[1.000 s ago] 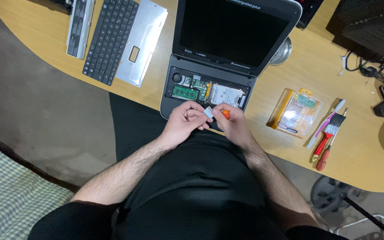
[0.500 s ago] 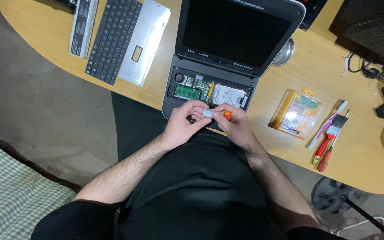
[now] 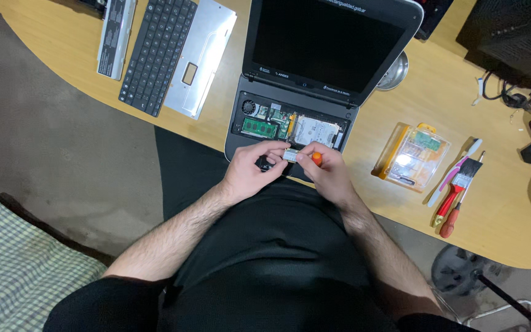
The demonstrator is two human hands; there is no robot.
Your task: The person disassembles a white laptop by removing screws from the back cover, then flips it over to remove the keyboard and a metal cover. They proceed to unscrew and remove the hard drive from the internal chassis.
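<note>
An opened dark laptop [image 3: 333,67] lies on the wooden desk [image 3: 62,55], its keyboard deck removed so the green memory board [image 3: 259,128] and silver drive [image 3: 316,130] show. My left hand [image 3: 250,172] and my right hand [image 3: 327,175] meet at the laptop's front edge. Together they pinch a small silver part [image 3: 290,155]. My right hand also grips an orange-handled screwdriver [image 3: 316,159], whose tip is hidden by my fingers.
A detached black keyboard [image 3: 155,55], a silver cover panel [image 3: 201,58] and a battery pack [image 3: 115,37] lie at the left. On the right are a clear orange-edged parts case [image 3: 413,154], a brush [image 3: 459,184], a red screwdriver [image 3: 450,221], cables and a metal bowl [image 3: 394,72].
Both hands stay at the laptop's front edge with the small part between them; only slight finger shifts show.
</note>
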